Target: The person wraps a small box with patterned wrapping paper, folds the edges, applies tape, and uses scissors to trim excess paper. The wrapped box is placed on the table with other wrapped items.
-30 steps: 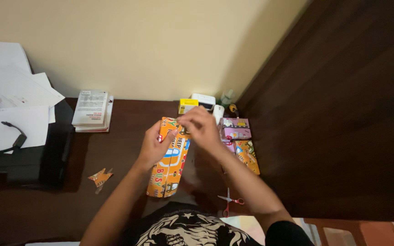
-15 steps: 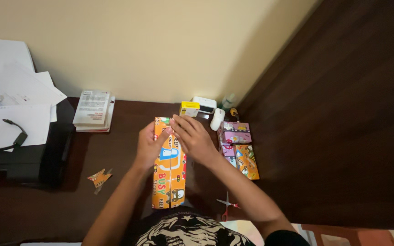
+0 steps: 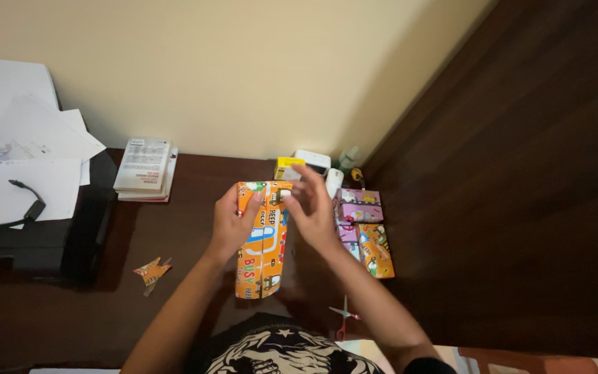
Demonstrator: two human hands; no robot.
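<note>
A long box wrapped in orange cartoon-print paper [image 3: 263, 246] lies lengthwise on the dark wooden desk [image 3: 181, 187] in front of me. My left hand [image 3: 232, 223] grips its upper left side. My right hand [image 3: 311, 208] hovers over the box's far end with fingers spread, its fingertips at the top right corner; whether they touch the paper I cannot tell.
Smaller wrapped boxes, pink [image 3: 358, 206] and orange [image 3: 374, 250], lie to the right. Red-handled scissors [image 3: 343, 315] rest near the front edge. An orange paper scrap [image 3: 151, 271] lies left. A booklet stack [image 3: 143, 167], loose white papers [image 3: 29, 159], a white mouse [image 3: 333, 181] and a yellow box [image 3: 286, 166] sit further back.
The wrapped box has been straightened and shifted slightly. My right hand lifted from pressing on the box's top and opened its fingers over the far end. My left hand stayed on the left side.
</note>
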